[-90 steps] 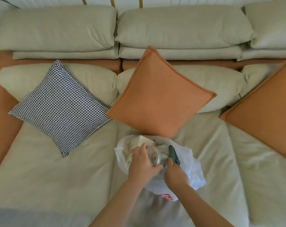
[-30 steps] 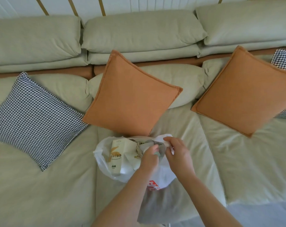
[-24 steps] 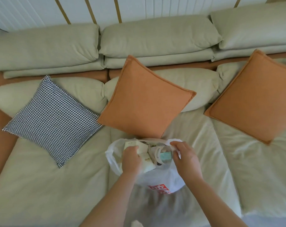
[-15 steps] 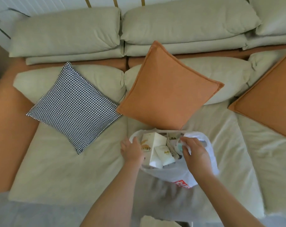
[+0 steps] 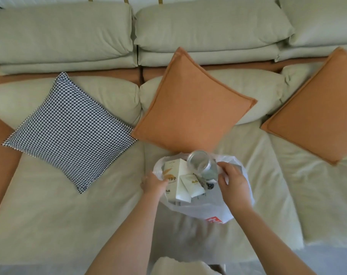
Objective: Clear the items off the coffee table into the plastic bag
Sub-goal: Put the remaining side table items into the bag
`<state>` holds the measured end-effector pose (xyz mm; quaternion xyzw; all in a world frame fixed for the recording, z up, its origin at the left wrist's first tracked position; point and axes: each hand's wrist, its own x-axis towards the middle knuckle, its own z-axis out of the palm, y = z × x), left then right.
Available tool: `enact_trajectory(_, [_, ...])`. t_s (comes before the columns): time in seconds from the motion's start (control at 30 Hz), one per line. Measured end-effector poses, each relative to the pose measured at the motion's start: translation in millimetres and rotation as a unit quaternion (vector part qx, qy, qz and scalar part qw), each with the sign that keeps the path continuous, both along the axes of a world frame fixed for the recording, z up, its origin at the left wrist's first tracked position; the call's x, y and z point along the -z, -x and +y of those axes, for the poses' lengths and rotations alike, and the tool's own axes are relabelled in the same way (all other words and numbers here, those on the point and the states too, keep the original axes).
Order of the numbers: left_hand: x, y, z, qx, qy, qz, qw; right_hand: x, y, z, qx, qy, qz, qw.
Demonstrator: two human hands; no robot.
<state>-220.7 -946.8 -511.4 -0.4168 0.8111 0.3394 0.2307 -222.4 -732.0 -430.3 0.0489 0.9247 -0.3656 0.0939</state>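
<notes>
A white plastic bag (image 5: 212, 212) with a red logo sits open on the sofa seat in front of the middle orange cushion. Inside it stand a tall white carton (image 5: 175, 176), a smaller white packet (image 5: 192, 185) and a clear glass jar (image 5: 198, 160) lying on its side. My left hand (image 5: 153, 182) grips the bag's left rim. My right hand (image 5: 233, 181) pinches the right rim, holding the mouth wide. The coffee table is out of view.
The pale green sofa (image 5: 69, 195) fills the view. A black-and-white checked cushion (image 5: 69, 132) lies left, one orange cushion (image 5: 190, 108) just behind the bag, another orange cushion (image 5: 315, 108) right. A pale object (image 5: 176, 266) shows at the bottom edge.
Both hands moved from inside the bag to its rims and spread the mouth open. The glass jar now shows at the top of the contents. The view shifted sideways.
</notes>
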Motion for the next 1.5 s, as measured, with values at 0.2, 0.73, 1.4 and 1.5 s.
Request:
enact_trajectory(0.2, [9, 13, -2, -0.08, -0.085, 0.037, 0.992, 6, 7, 10, 0.005, -0.009, 0.012, 1.0])
enact_trajectory(0.73, [-88, 26, 54, -0.139, -0.169, 0.185, 0.958, -49, 26, 48, 0.091, 0.11, -0.036, 0.989])
enact_trajectory(1.4, [-148, 34, 90, -0.032, -0.076, 0.171, 0.982, -57, 72, 88, 0.028, 0.045, -0.127, 0.99])
enact_trajectory(1.5, [-158, 40, 76, -0.065, -0.059, 0.18, 0.98, -69, 83, 79, 0.019, 0.054, -0.084, 0.995])
